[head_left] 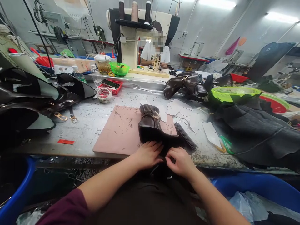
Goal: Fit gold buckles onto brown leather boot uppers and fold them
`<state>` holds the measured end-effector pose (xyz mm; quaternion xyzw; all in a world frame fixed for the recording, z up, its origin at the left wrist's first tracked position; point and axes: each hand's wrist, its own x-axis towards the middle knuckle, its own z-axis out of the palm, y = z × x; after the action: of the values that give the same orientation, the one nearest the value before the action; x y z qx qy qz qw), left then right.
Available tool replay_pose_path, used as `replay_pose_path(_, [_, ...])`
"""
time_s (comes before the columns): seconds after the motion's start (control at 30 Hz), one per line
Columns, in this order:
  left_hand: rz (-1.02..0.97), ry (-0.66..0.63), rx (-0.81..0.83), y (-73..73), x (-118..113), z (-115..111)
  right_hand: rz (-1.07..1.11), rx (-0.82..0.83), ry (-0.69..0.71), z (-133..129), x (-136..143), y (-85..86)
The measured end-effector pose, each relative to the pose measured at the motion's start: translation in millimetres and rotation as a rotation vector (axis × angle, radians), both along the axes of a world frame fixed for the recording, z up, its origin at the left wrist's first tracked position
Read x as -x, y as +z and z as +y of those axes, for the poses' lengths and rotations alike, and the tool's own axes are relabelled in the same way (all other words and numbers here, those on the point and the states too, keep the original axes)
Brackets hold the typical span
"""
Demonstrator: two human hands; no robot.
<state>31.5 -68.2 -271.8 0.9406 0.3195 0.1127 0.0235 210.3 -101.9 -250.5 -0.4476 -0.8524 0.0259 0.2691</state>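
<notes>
A dark brown leather boot piece (150, 126) with a buckled strap lies over the pink board (117, 128), its near end reaching the table's front edge. My left hand (150, 154) rests on that near end, its fingers bent over the dark leather and the thumb toward the right. Close beside it, my right hand (179, 161) pinches the leather's edge between thumb and curled fingers. Dark material hangs below both hands, and its outline is hard to make out. Dark strips (185, 136) lie right of the board, near white paper-like pieces (179, 109).
Dark leather pieces (25, 97) are heaped at left. More brown boot pieces (182, 82) lie at the back, with black leather (264, 128) at right. A red tray (117, 89) holds a phone. Blue bins flank the table below. A person sits behind a sewing machine (130, 37).
</notes>
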Motion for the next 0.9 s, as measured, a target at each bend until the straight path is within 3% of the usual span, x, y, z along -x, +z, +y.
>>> replay_pose_path(0.1, [-0.028,-0.035,-0.024,-3.0,0,-1,0.125,0.083,0.017,16,16,-0.4])
replay_pose_path(0.2, [-0.038,-0.052,-0.034,-5.6,-1,0,0.252,0.252,-0.003,50,27,-11.8])
replay_pose_path(0.3, [-0.034,-0.055,-0.017,-7.1,-1,0,0.32,0.314,-0.067,86,19,-22.5])
replay_pose_path(0.4, [-0.012,-0.064,0.007,-5.8,1,-1,0.346,0.305,-0.108,105,6,-25.8])
replay_pose_path(0.57, [0.077,-0.033,0.023,13.8,-2,1,0.231,0.265,-0.059,81,10,-26.5])
replay_pose_path(0.73, [0.135,0.136,-0.002,36.7,-14,19,0.063,0.29,0.005,60,23,-30.0])
replay_pose_path(0.9, [0.179,0.228,-0.093,27.8,-6,32,0.0,0.284,-0.107,82,46,-17.3])
